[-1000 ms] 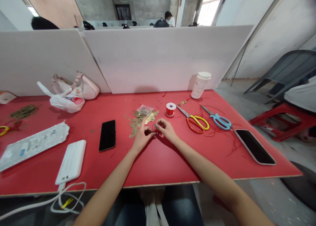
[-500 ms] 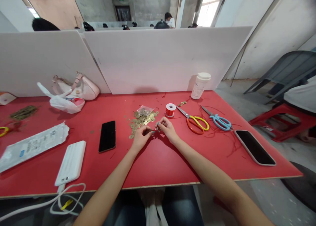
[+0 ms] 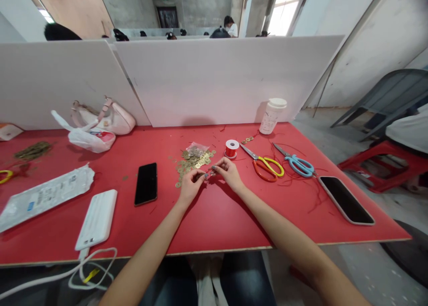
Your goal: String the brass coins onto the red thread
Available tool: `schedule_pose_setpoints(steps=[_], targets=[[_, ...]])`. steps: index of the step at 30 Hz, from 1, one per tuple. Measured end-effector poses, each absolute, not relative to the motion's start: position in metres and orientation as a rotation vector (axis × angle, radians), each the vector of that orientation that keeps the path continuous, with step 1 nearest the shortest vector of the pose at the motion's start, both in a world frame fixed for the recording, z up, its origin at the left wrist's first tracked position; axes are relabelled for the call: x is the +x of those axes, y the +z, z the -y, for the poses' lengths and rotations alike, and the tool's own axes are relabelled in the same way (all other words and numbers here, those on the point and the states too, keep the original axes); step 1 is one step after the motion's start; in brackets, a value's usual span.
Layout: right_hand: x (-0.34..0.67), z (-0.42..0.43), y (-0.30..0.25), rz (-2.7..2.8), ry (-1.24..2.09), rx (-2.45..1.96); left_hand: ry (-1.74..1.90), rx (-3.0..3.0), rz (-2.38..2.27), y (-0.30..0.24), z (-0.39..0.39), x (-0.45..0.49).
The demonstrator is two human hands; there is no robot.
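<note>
Just in front of a pile of brass-coloured coins with holes (image 3: 190, 164), both my hands work close together above the red table. My left hand (image 3: 190, 186) is closed in a pinch on a thin red cord, and something small and dark, perhaps a coin, shows between its fingers. From the other side my right hand (image 3: 229, 174) pinches the same cord, fingertips nearly meeting the left ones. The fingers hide most of the cord. A small clear plastic bag (image 3: 198, 149) lies on the coins. Behind my right hand stands a white spool of red cord (image 3: 231, 149).
To the right lie red-and-yellow scissors (image 3: 267, 169), blue scissors (image 3: 301, 165), loose red cord and a phone (image 3: 346, 200). A white cup (image 3: 273, 116) stands behind them. Leftward are a black phone (image 3: 146, 184), a white power bank (image 3: 96, 220) and a handbag (image 3: 120, 119). A white partition (image 3: 227, 81) closes the back.
My fingertips have shifted slightly up and to the left, and the right fingers are more stretched toward the left hand. Both hands still pinch the cord.
</note>
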State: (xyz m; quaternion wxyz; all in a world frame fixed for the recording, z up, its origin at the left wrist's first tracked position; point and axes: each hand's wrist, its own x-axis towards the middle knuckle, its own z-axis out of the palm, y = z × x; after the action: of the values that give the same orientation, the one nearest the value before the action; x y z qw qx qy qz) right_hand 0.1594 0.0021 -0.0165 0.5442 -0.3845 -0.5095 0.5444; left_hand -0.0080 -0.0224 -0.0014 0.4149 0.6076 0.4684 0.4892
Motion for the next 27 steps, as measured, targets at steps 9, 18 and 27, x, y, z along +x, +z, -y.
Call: schedule_pose_setpoints(steps=[9,18,27], targets=[[0.168,0.007,-0.007,1.609,0.871,-1.052,1.260,1.524,-1.177,-0.002,0.022,-0.009],[0.168,0.007,-0.007,1.562,0.895,-1.016,1.266,1.550,-1.203,-0.004,0.021,-0.011],[0.164,0.006,-0.010,1.785,0.885,-0.943,1.273,1.660,-1.191,-0.002,0.024,-0.010]])
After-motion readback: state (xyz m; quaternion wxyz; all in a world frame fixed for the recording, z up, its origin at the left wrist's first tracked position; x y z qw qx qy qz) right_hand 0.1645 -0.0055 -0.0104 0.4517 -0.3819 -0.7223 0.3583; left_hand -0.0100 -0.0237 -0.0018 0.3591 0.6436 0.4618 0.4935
